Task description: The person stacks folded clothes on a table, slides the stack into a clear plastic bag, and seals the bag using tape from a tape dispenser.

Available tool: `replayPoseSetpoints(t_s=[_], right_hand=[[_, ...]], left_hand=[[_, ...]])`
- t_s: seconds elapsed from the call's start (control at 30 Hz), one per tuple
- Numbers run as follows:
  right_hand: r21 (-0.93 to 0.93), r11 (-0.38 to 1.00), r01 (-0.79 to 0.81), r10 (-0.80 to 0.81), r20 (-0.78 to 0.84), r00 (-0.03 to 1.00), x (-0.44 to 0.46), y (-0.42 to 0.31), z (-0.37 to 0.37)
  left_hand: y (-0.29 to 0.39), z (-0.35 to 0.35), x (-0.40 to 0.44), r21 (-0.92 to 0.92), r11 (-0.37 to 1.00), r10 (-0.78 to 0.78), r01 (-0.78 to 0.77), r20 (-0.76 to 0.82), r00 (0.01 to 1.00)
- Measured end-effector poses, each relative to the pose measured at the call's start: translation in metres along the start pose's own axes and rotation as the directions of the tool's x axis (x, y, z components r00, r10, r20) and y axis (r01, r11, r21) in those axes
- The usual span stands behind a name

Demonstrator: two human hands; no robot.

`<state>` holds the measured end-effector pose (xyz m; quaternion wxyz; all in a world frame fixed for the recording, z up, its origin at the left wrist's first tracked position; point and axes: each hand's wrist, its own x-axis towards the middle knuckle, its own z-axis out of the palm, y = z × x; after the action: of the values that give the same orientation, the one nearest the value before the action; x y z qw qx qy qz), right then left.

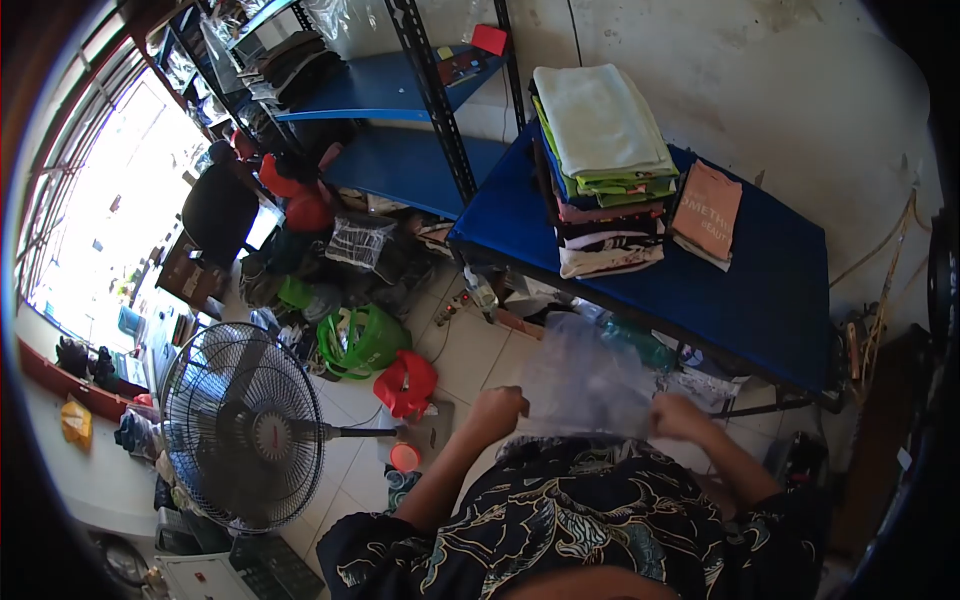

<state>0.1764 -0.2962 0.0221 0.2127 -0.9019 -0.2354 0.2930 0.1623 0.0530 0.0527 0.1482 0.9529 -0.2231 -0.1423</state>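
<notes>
A clear plastic bag (585, 385) is stretched between my two hands in front of my patterned shirt. My left hand (498, 412), fingers closed, grips its left edge. On the other side my right hand (680, 415) is closed on the bag's right edge. Beyond the bag, a tall stack of folded clothes (605, 130) with a pale cloth on top rests on the blue table (760, 290). Beside that stack lies a small pile with a folded pink garment (708, 212) on top, its printed lettering facing up.
A standing fan (245, 425) is at the left, near a red bag (405, 385) and a green basket (365, 345) on the tiled floor. Blue metal shelves (355, 85) rise behind. Clothes and bags are heaped below a bright window (110, 210).
</notes>
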Motion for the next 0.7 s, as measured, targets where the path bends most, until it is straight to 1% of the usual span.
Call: replayPoseSetpoints(t_s=[0.03, 0.1, 0.17, 0.2, 0.23, 0.27, 0.3, 0.33, 0.37, 0.43, 0.47, 0.5, 0.53, 0.57, 0.6, 0.63, 0.67, 0.7], right_hand=[[0.107, 0.994, 0.022, -0.008, -0.127, 0.992, 0.000, 0.007, -0.011], [-0.046, 0.993, -0.105, 0.090, -0.254, 0.963, 0.004, 0.022, -0.026], [-0.098, 0.973, -0.210, 0.167, -0.332, 0.928, 0.009, 0.031, -0.044], [-0.098, 0.971, -0.217, 0.174, -0.331, 0.927, 0.012, 0.040, -0.052], [-0.178, 0.956, -0.235, 0.158, -0.362, 0.918, 0.016, 0.052, -0.060], [-0.257, 0.934, -0.249, 0.135, -0.392, 0.910, 0.020, 0.063, -0.068], [-0.259, 0.935, -0.244, 0.129, -0.393, 0.910, 0.023, 0.071, -0.078], [-0.249, 0.942, -0.223, 0.097, -0.436, 0.895, 0.026, 0.078, -0.090], [-0.244, 0.950, -0.196, 0.059, -0.475, 0.878, 0.029, 0.086, -0.103], [-0.363, 0.923, -0.129, -0.070, -0.488, 0.870, 0.041, 0.097, -0.123], [-0.169, 0.977, -0.129, 0.057, -0.376, 0.925, 0.055, 0.111, -0.132], [-0.088, 0.994, -0.069, 0.035, -0.349, 0.937, 0.068, 0.119, -0.140], [-0.011, 0.998, -0.058, 0.051, -0.331, 0.942, 0.085, 0.139, -0.141], [0.013, 0.995, -0.100, 0.100, -0.295, 0.950, 0.091, 0.132, -0.154], [0.094, 0.995, -0.027, 0.058, -0.353, 0.934, 0.106, 0.163, -0.147], [0.028, 0.999, 0.023, -0.013, -0.322, 0.947, 0.126, 0.207, -0.141], [0.159, 0.986, 0.052, 0.003, -0.325, 0.946, 0.137, 0.207, -0.147], [0.294, 0.954, 0.066, 0.035, -0.325, 0.945, 0.142, 0.199, -0.153]], left_hand=[[-0.005, 0.006, 0.000, -0.008, 1.000, 0.006, -0.005, 0.016, 1.000], [-0.015, 0.011, 0.004, 0.122, 0.992, 0.006, 0.012, -0.141, 0.990], [-0.021, 0.010, 0.010, 0.125, 0.992, 0.004, 0.014, -0.142, 0.990], [-0.026, 0.010, 0.016, 0.078, 0.994, -0.069, 0.076, -0.086, 0.994], [-0.029, 0.007, 0.022, 0.037, 0.989, -0.142, 0.143, -0.031, 0.989], [-0.031, 0.003, 0.027, 0.038, 0.989, -0.143, 0.144, -0.034, 0.989], [-0.033, -0.002, 0.032, 0.009, 0.982, -0.187, 0.189, -0.077, 0.979], [-0.035, -0.005, 0.038, -0.023, 0.972, -0.236, 0.235, -0.120, 0.964], [-0.039, -0.003, 0.047, -0.025, 0.968, -0.249, 0.248, -0.129, 0.960], [-0.058, 0.003, 0.067, -0.193, 0.960, -0.229, 0.203, -0.123, 0.966], [-0.060, 0.001, 0.076, -0.215, 0.954, -0.232, 0.208, -0.095, 0.968], [-0.058, -0.003, 0.091, -0.239, 0.944, -0.251, 0.227, -0.077, 0.965], [-0.057, -0.004, 0.106, -0.207, 0.930, -0.319, 0.303, -0.051, 0.946], [-0.057, -0.003, 0.121, -0.179, 0.910, -0.384, 0.375, -0.019, 0.923], [-0.063, 0.007, 0.134, -0.238, 0.902, -0.387, 0.359, -0.082, 0.918], [-0.072, 0.018, 0.146, -0.289, 0.901, -0.375, 0.324, -0.141, 0.916], [-0.079, 0.027, 0.158, -0.300, 0.881, -0.424, 0.365, -0.161, 0.891], [-0.085, 0.034, 0.170, -0.499, 0.848, -0.338, 0.179, -0.248, 0.908]])
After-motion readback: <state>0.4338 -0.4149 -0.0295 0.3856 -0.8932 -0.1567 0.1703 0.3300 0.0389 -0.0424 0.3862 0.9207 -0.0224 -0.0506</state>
